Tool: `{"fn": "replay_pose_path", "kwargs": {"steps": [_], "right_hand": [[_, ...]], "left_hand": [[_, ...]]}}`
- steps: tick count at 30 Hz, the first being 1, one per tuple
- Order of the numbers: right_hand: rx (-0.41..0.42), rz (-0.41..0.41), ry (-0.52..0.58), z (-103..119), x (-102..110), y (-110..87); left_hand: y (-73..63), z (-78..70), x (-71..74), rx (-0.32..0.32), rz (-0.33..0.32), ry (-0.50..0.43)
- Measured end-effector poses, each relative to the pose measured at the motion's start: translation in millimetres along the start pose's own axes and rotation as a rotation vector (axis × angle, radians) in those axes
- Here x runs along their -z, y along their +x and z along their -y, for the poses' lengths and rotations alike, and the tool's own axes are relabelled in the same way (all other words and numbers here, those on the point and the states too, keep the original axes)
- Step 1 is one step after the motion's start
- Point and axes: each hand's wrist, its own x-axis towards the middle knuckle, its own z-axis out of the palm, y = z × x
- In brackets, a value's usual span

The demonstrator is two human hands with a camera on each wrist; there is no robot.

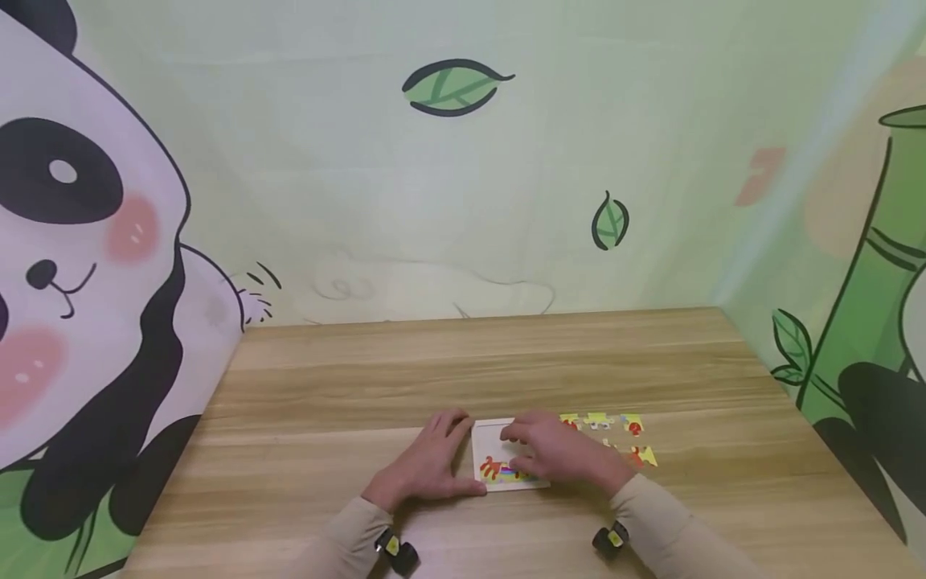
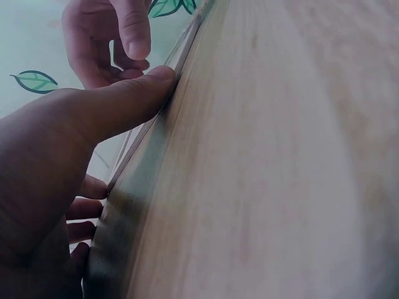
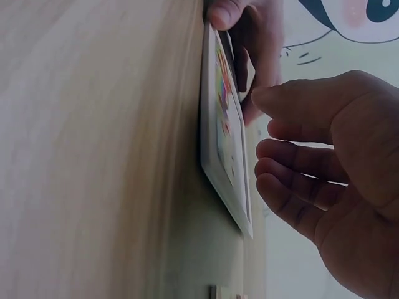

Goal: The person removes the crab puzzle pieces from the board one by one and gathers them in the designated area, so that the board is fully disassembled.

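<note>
Before you stretches a pale green printed backdrop [image 1: 550,153], and below it the wood-grain table [image 1: 311,370] you work on. A large printed panda [image 1: 148,104] fills the left side of the head view; green bamboo [image 1: 861,305] is printed on the right. Your pale sleeves [image 1: 680,527] reach in from the near edge.

Your left hand [image 1: 430,458] grips the left side of the puzzle frame [image 1: 476,450], thumb on its near left corner and fingers at the far one. Your right hand [image 1: 560,446] hangs just above the frame's right part, thumb and fingers loosely curved with gaps between them — you have nothing visible in its grasp.

The white frame lies flat on the table between your hands. Inside, a strip of coloured pieces [image 1: 492,470] runs along the near side, partly hidden by your right hand; the visible area beyond is bare white. A small black device [image 1: 608,543] sits at each wrist. Smallest are the loose puzzle pieces [image 1: 599,420], yellow and red — they lie to the right of the frame, some near your right wrist.
</note>
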Motion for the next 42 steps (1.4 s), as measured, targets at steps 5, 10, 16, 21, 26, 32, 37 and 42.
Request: {"fn": "replay_pose_path", "kwargs": {"steps": [5,10,16,21,26,32,37,42], "right_hand": [[0.044,-0.001,-0.019,3.1,-8.2,4.3],[0.037,0.021,-0.023,9.4,-9.4,7.7],[0.059,0.019,-0.037,13.9,-10.7,11.8],[0.075,0.022,-0.027,16.5,-12.8,14.5],[0.085,0.046,-0.021,18.6,-13.3,16.8],[0.097,0.075,-0.055,20.2,-13.0,18.3],[0.109,0.083,-0.076,19.7,-13.5,19.1],[0.113,0.099,-0.104,20.8,-13.1,19.5]], "left_hand": [[-0.3,-0.3,-1.5,0.015,0.017,-0.008],[-1.0,-1.0,-2.9,0.015,0.019,-0.011],[-0.9,-0.6,-2.3,0.015,0.013,0.002],[-0.6,-1.2,-0.5,0.016,0.016,0.001],[-0.1,-0.9,-0.2,0.011,0.015,-0.002],[0.7,0.4,-0.4,0.008,0.008,-0.002],[0.7,0.7,0.5,0.009,0.008,0.001],[1.1,-0.3,1.3,0.012,0.016,-0.002]]}}
